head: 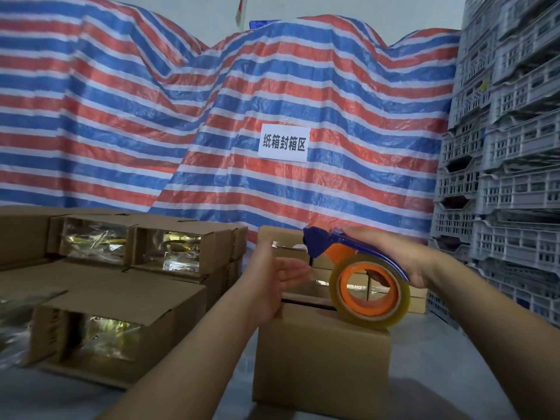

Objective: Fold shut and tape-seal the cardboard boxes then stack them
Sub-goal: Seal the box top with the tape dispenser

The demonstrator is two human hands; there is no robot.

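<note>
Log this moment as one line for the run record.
phase: taping | right hand: grips tape dispenser, roll on box top | left hand: open, by box's left edge | open boxes at left

Two bare forearms seen from above, left hand [274, 278] and right hand [391, 253] uncovered, no sleeves, gloves, rings or watch shown, wrists left bare

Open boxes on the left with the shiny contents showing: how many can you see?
3: two side by side on the upper row, one lower and nearer. Others may be hidden or cut off at the left edge.
</note>
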